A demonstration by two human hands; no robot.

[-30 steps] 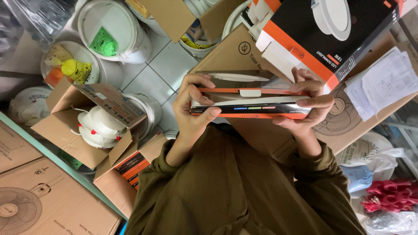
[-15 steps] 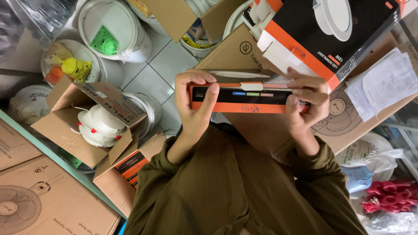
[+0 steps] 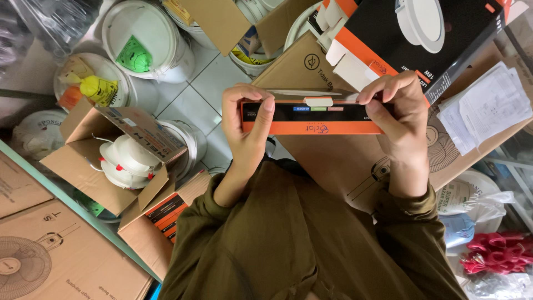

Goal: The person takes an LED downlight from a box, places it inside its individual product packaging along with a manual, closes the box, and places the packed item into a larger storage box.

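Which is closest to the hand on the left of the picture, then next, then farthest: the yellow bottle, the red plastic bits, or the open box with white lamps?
From that hand:
1. Open box of white lamps, lower left.
2. Yellow bottle, upper left.
3. Red plastic bits, far lower right.

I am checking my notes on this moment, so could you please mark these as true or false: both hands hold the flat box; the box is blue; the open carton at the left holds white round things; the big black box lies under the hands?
1. Both hands hold the flat box. True: the left hand and right hand grip the ends of the flat orange and black box.
2. The box is blue. False: it is orange and black.
3. The open carton holds white round things. True: white round fittings lie inside.
4. The big black box lies under the hands. False: it lies beyond them, untouched.
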